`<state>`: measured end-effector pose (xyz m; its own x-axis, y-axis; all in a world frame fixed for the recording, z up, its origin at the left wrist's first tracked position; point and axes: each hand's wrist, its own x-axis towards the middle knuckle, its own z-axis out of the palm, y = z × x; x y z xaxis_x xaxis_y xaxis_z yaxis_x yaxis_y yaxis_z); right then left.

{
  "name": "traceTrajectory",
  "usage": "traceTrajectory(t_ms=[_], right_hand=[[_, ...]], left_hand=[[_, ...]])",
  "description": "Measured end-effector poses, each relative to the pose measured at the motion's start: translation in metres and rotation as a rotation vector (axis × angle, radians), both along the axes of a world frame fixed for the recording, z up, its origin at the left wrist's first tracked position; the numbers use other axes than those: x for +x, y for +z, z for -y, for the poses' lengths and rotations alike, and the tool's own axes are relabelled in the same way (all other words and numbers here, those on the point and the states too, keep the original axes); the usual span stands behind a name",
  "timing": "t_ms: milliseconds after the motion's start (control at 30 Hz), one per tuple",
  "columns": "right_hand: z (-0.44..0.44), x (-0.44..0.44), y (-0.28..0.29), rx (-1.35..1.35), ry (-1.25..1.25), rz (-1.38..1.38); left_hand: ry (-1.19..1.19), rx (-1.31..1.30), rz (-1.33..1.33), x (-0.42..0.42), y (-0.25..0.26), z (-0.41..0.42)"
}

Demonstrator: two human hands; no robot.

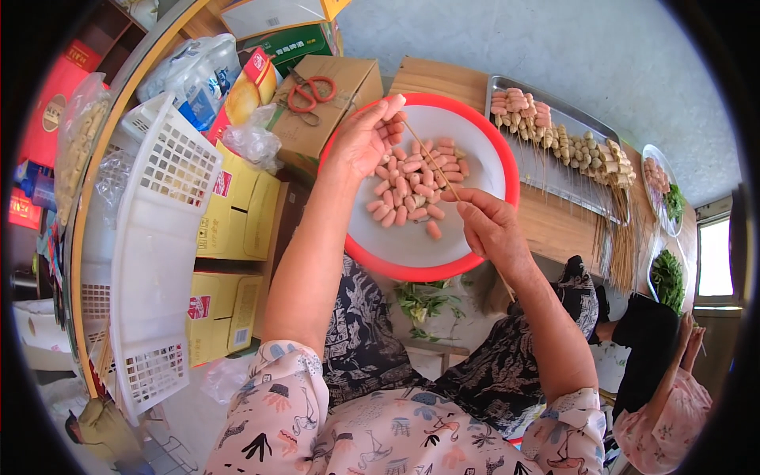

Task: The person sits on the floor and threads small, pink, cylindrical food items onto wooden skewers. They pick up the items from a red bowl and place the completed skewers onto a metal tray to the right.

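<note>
My left hand (pixel 371 133) is above the upper left rim of a round basin with a red rim (pixel 507 172), its fingers around a small pink sausage (pixel 394 105). My right hand (pixel 484 219) pinches a thin wooden skewer (pixel 436 165) over the basin's right side. The skewer slants from near my left fingers down past my right hand. Whether its tip is in the sausage cannot be told. Many small pink sausages (pixel 409 184) lie loose on the pale bottom of the basin, which sits over my lap.
A metal tray (pixel 552 178) of skewered food stands on the wooden table (pixel 439 77) at right, beside plates of sausages and greens. Red-handled scissors (pixel 310 95) lie on a cardboard box (pixel 362 77). A white plastic basket (pixel 157 255) stands left. Another person (pixel 665 398) sits at lower right.
</note>
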<state>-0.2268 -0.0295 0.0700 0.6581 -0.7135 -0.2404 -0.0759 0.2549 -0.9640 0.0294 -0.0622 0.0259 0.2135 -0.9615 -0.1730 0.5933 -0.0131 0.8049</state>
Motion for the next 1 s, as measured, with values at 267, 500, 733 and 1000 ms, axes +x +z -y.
traceTrajectory(t_ms=[267,500,733,1000], right_hand=[[0.001,0.000,0.000,0.013,0.002,-0.023],[0.001,0.000,0.000,0.014,0.006,-0.015],[0.002,0.002,0.000,-0.009,0.009,-0.013],[0.005,0.007,-0.009,-0.048,-0.024,-0.013]], left_hand=[[-0.010,-0.009,0.021,0.001,0.000,-0.001],[-0.018,0.003,0.034,-0.001,0.003,-0.002],[-0.092,0.000,0.043,-0.003,0.000,-0.001],[-0.120,0.014,0.018,-0.013,0.004,-0.003]])
